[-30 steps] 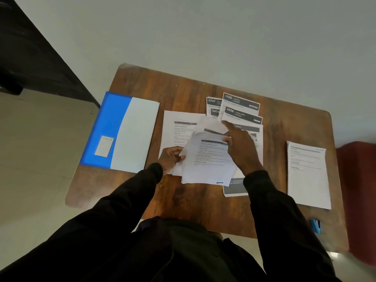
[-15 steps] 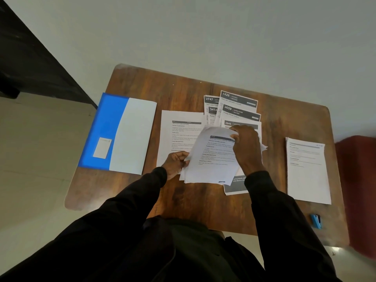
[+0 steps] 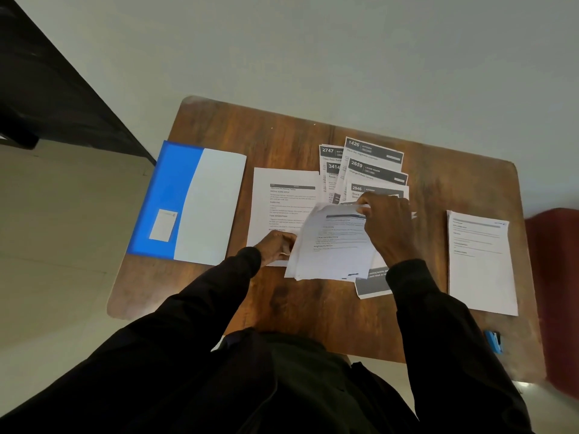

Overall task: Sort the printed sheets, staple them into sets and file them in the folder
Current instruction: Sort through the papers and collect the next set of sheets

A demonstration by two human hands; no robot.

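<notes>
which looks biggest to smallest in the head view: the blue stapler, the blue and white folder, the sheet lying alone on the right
Largest to smallest, as they look:
1. blue and white folder
2. lone sheet on the right
3. blue stapler, by far the smallest

The wide-angle lens distorts the edges, but the gaps are clear enough to rank.

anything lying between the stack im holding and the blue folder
Only one printed sheet, flat on the table between the held stack and the folder. Lifted over it, the path looks clear.
</notes>
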